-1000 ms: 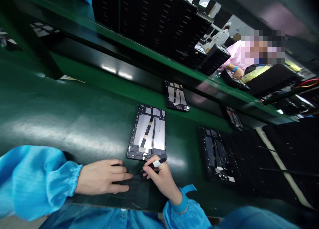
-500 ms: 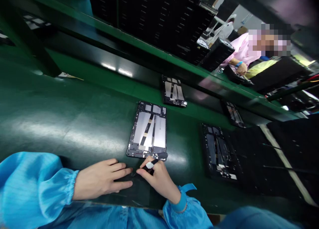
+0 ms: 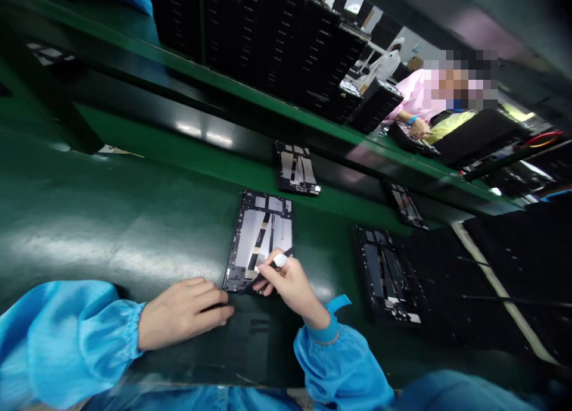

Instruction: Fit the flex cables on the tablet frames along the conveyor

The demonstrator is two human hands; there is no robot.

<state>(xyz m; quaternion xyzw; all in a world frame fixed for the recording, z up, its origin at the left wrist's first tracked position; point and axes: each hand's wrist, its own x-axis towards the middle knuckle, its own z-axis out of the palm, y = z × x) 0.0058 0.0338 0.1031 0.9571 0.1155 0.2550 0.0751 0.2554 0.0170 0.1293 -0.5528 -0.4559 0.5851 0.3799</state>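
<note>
An opened tablet lies on the green bench in front of me, with its silver battery cells, a dark flex cable and black frame exposed. Over its lower edge, my right hand pinches black tweezers with a white wrap. Their tips point down to the left at the tablet's bottom part, and my fingers hide some of that area. My left hand rests flat on the bench, its fingertips close to the tablet's lower left corner and nothing in its grasp.
Another opened tablet lies farther back, and one more to its right. On the right, a stack of opened tablets stands beside black trays. Tall black stacks fill the shelf behind. Across it, a person in pink works.
My right hand has lifted the tweezers from the bench near my left fingertips up over the tablet's lower part. My left fingers have drawn closer together. The whole view has shifted slightly.
</note>
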